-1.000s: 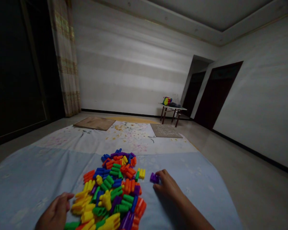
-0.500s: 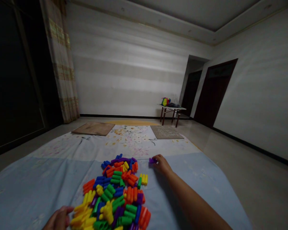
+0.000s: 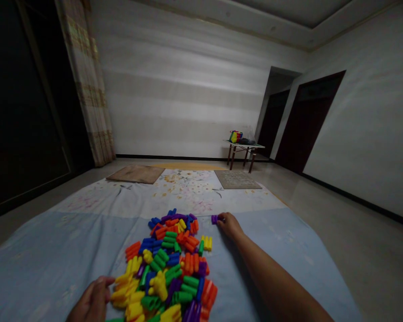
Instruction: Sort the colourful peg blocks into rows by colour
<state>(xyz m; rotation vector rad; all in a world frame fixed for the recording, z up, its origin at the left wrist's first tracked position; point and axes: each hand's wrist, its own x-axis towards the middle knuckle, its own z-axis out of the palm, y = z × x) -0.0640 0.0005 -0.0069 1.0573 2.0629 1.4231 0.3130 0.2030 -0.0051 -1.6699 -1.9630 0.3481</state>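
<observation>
A heap of plastic blocks in red-orange, yellow, green, blue and purple (image 3: pixel 169 257) lies on the blue and white cloth (image 3: pixel 275 250). Right of the heap's far end, my right hand (image 3: pixel 229 225) has its fingers closed on a purple block (image 3: pixel 215 219), which rests at cloth level. My left hand (image 3: pixel 93 298) is at the near left side of the heap, its fingertips beside the yellow blocks (image 3: pixel 124 288). Its fingers are bent close together, and whether they hold anything is hidden.
Two flat boards, a brown one (image 3: pixel 136 174) at the far left and a patterned one (image 3: pixel 237 179) at the far right, lie on the cloth's far edge. Beyond stands a small table (image 3: pixel 259 146) with a colourful bag (image 3: pixel 235 137) on it.
The whole view has shifted slightly, so the heap appears further right. My right hand remains at the purple block, which now looks flatter on the cloth. My left hand stays beside the yellow blocks.
</observation>
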